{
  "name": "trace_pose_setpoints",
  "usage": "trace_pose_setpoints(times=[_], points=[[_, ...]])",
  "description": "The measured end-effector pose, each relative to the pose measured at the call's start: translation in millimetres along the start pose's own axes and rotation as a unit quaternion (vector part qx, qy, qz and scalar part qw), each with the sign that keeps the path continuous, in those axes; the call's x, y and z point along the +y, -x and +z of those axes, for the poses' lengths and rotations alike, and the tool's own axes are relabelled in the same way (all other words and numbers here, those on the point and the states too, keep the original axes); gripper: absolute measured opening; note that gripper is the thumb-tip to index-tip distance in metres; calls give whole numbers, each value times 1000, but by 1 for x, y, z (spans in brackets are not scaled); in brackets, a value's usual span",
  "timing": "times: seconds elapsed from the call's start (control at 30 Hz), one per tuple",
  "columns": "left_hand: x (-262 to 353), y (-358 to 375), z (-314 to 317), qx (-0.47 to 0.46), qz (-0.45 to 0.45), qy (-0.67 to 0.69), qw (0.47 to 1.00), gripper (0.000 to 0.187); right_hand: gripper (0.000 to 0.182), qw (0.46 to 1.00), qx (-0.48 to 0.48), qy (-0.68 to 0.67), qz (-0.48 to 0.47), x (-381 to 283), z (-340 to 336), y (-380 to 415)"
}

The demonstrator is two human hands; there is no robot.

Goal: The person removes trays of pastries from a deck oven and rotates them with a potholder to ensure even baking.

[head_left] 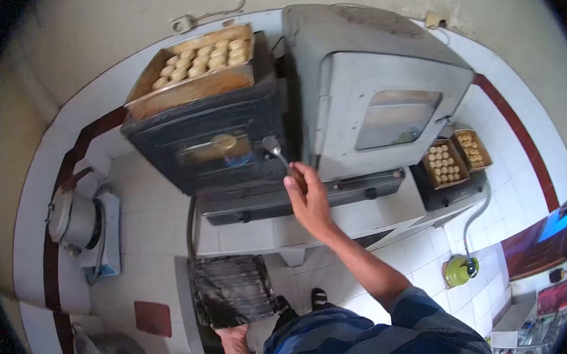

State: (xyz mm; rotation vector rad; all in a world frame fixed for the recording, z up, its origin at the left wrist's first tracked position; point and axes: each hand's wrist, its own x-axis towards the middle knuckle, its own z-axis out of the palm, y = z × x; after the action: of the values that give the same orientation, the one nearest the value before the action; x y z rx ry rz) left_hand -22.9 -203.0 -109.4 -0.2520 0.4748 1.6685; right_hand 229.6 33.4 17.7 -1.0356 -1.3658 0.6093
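My right hand is closed around the handle of a small metal spatula. Its flat metal end is raised toward the right edge of the black oven's door, overlapping the latch side in this view. Through the oven's window a round pale shape and a bluish glow show. Low on the left, my left hand grips the near edge of a dark, blackened baking tray, with most of its fingers hidden beneath it. On top of the black oven stands a metal pan filled with round dough balls.
A larger grey oven stands right of the black one. Two pans of dough balls sit beyond it, above a green gas cylinder. On the left are a pot on a stove and a large metal pot.
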Motion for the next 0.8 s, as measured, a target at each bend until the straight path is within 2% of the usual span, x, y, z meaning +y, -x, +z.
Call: trace_pose_setpoints(times=[0.07,0.13,0.2,0.27,0.33,0.37,0.43,0.47,0.53,0.57,0.63,0.77,0.8], points=[[8,-16,-44,-57,-15,-147,987,61,33,999,14,39,-26,1,-27,9],[-8,-18,-13,-101,-33,-117,987,63,32,996,33,70,-48,1,-49,15],[-12,-21,8,-20,-152,100,983,65,32,992,73,99,-37,6,-72,22],[-16,-27,16,-10,-175,90,980,66,34,992,104,64,12,9,-97,31],[-27,-30,36,-46,-170,-24,984,57,34,986,162,1,30,-6,-120,36],[-28,-35,35,-49,-179,-26,982,57,35,982,188,9,19,-3,-133,39],[-31,-43,30,-135,-160,-153,966,65,36,973,229,29,12,0,-161,43],[-34,-43,30,-136,-167,-151,965,65,36,972,232,35,11,2,-176,46],[-42,-39,40,-33,-215,-50,975,68,36,959,274,57,42,16,-208,47],[-48,-40,36,-34,-217,-52,974,68,35,954,294,48,29,28,-223,47],[-61,-38,31,-119,-182,-160,963,72,35,951,301,56,48,33,-250,49],[-106,-21,52,-108,-203,-100,968,62,34,947,303,84,62,51,-293,46],[-120,-19,56,-130,-209,-94,965,61,33,947,299,100,62,56,-303,44]])
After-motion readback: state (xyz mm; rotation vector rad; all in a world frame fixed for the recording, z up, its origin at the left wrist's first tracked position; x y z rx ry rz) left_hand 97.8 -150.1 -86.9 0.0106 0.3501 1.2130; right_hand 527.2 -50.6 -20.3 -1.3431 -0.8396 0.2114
